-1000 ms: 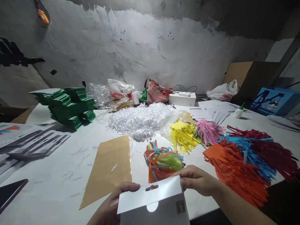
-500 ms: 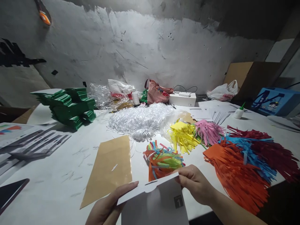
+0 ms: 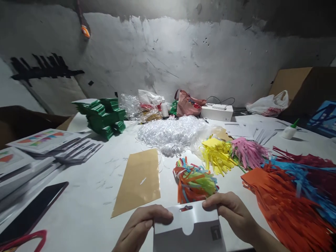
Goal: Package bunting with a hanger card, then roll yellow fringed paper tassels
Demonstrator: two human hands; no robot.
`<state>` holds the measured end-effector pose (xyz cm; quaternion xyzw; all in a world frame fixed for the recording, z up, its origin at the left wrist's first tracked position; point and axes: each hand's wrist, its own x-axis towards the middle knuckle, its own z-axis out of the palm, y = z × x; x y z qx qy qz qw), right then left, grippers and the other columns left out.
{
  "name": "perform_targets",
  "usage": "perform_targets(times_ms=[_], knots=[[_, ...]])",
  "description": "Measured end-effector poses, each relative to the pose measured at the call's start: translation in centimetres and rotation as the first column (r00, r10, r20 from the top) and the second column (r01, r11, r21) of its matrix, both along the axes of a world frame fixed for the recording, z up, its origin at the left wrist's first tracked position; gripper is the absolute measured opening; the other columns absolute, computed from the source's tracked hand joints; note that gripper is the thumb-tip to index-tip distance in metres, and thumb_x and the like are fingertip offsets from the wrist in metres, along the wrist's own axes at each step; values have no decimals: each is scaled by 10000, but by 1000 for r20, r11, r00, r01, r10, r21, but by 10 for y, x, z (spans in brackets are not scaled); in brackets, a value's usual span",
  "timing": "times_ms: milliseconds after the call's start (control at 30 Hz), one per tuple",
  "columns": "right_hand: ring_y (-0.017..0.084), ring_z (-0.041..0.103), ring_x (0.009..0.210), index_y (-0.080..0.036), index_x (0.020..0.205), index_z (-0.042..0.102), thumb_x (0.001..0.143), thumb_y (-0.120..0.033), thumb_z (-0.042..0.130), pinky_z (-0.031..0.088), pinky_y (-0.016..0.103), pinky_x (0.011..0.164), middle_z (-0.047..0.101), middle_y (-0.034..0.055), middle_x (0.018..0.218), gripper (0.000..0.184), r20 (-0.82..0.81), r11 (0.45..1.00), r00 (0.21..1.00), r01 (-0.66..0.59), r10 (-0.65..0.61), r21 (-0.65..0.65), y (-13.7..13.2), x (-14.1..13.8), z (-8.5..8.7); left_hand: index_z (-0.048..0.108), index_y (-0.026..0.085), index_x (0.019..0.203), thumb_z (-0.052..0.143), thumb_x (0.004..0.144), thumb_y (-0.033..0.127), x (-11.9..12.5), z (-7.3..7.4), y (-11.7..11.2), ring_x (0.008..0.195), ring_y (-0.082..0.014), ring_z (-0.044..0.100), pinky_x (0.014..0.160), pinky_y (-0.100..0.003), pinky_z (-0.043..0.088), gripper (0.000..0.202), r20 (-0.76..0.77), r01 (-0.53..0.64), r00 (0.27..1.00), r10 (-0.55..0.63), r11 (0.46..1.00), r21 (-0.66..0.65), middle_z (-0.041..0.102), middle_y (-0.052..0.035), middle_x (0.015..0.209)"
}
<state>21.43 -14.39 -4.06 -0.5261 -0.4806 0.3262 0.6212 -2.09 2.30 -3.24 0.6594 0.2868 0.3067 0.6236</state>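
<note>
Both my hands hold a grey-white paper card sleeve (image 3: 189, 229) at the bottom middle of the view. It has a hang slot at its top edge, a half-round notch and a small square marked 1. My left hand (image 3: 143, 225) pinches its upper left corner, thumb on the front. My right hand (image 3: 232, 215) grips its upper right corner, fingers curled over the top edge. Just behind the sleeve lies a bundle of mixed coloured fringed paper strips (image 3: 195, 180) on the white table (image 3: 86, 206).
A tan sheet (image 3: 139, 180) lies left of the bundle. Yellow (image 3: 216, 154), pink (image 3: 249, 152), orange (image 3: 286, 206) and blue-red fringes fill the right. Clear plastic loops (image 3: 172, 133), green card stacks (image 3: 105, 117), printed cards (image 3: 44, 150), a dark phone (image 3: 31, 213) and a glue bottle (image 3: 290, 130) also lie about.
The sleeve's top flap, bent open half a second ago, now lies flat again. My left thumb has moved onto its front. The view has swung left, bringing the phone further into view.
</note>
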Motion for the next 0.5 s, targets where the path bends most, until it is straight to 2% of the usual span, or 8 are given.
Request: perform_targets(times_ms=[133,300,367,433,500], knots=[[235,750,816,-318,980,815,877,-241,641,593,323,744,804,54,870,217,87,999,996,9,-13,48,-5,3,2,823,222,767,706,802,580,5,6,-6,701,-222,608,622,-274,476,379,-65,69,996,-67,997,29,728,-72,737],[241,752,823,-339,1041,800,941,-407,627,611,315,734,799,70,908,212,209,998,977,30,-41,54,-10,8,2,773,303,1132,629,874,592,5,7,-12,814,-226,596,765,-295,462,413,-155,-4,988,25,991,135,728,-41,855],[240,745,765,-330,1022,806,940,-444,626,608,309,677,796,76,873,229,240,999,970,37,-41,19,-10,8,4,748,306,1178,616,883,599,3,6,-12,811,-218,578,784,-300,454,436,-169,-14,985,37,991,137,715,-34,860],[236,730,693,-327,969,816,929,-483,635,592,302,618,794,70,814,243,239,999,971,37,-31,-20,-8,7,6,740,291,1174,636,875,596,2,4,-11,789,-202,569,769,-292,451,440,-120,0,993,5,999,46,702,-27,853],[236,731,706,-347,1000,807,924,-500,639,589,302,628,800,55,829,240,211,998,977,35,-23,-54,-6,5,8,716,269,1187,679,854,583,1,2,-9,741,-179,570,714,-273,447,460,-14,59,998,-61,990,-126,676,-12,791]])
